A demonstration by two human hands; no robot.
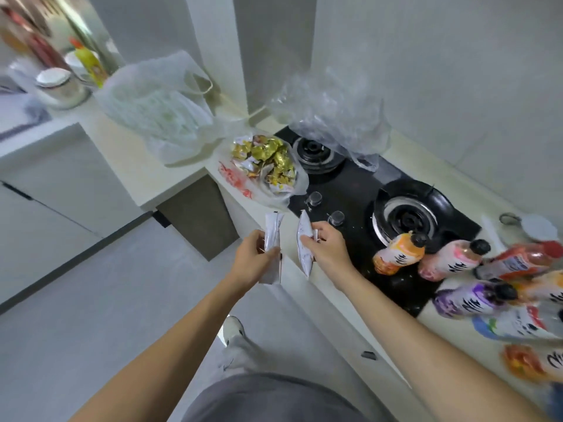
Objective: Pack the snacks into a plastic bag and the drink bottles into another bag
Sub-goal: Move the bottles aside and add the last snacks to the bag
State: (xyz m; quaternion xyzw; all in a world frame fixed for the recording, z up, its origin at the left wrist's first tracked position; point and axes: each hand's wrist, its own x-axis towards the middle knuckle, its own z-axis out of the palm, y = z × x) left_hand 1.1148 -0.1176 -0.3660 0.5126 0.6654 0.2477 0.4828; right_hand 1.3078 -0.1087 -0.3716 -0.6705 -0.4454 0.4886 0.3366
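Note:
My left hand (254, 257) grips a white snack packet (272, 236) in front of the counter edge. My right hand (327, 249) pinches a second white snack packet (304, 245), held upright beside the first. Beyond them an open plastic bag with red print (240, 181) lies on the counter, filled with gold and white wrapped snacks (268, 159). Several drink bottles (399, 254) lie on their sides at the right, on the stove edge and counter. A clear crumpled plastic bag (332, 114) sits over the far burner.
A black two-burner gas stove (350, 184) with two knobs takes up the counter's middle. A white plastic bag (155, 102) stands at the back left, near jars and a yellow bottle (90, 63). A small round strainer (530, 223) lies at far right.

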